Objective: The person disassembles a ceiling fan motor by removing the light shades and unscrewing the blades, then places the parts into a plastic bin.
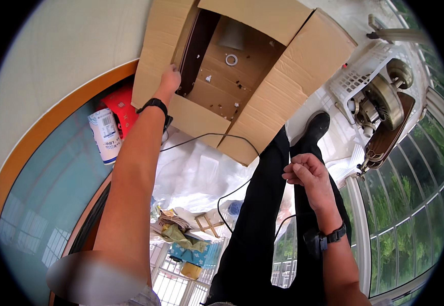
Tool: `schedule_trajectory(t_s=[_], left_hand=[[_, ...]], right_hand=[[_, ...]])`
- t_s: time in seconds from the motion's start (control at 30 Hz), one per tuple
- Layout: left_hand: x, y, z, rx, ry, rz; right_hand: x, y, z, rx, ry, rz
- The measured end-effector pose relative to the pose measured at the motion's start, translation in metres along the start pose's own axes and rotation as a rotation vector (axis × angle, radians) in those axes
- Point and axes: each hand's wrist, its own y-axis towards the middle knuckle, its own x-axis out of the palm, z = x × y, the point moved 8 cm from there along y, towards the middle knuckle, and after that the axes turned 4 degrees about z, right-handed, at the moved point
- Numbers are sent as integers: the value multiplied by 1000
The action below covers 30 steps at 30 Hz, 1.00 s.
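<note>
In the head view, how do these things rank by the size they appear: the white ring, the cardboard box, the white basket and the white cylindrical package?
Largest to smallest:
1. Cardboard box
2. White basket, partly covered by its contents
3. White cylindrical package
4. White ring

I see print on two items, left side. White cylindrical package (108, 144): barcode panel (108, 125), darker lettering below it. Red package (122, 107) behind it: pale characters plus a small pale mark. Both tilted, lettering small from my view.
</note>
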Motion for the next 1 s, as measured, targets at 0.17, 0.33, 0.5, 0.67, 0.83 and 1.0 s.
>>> schedule_trajectory(t_s=[0.17, 0.33, 0.5, 0.67, 0.83, 1.0], left_hand=[[40, 20, 16, 142, 371, 28], [40, 2, 23, 166, 600, 140], [64, 3, 33, 124, 667, 87], [80, 9, 37, 182, 663, -80], [79, -10, 73, 166, 231, -228], [56, -37, 110, -28, -135, -405]], right_hand=[[-18, 13, 11, 74, -38, -35], [-36, 27, -12, -14, -9, 12], [-45, 31, -21, -10, -44, 43], [-44, 32, -26, -27, -71, 30], [-44, 42, -4, 21, -63, 39], [-40, 52, 15, 30, -58, 20]])
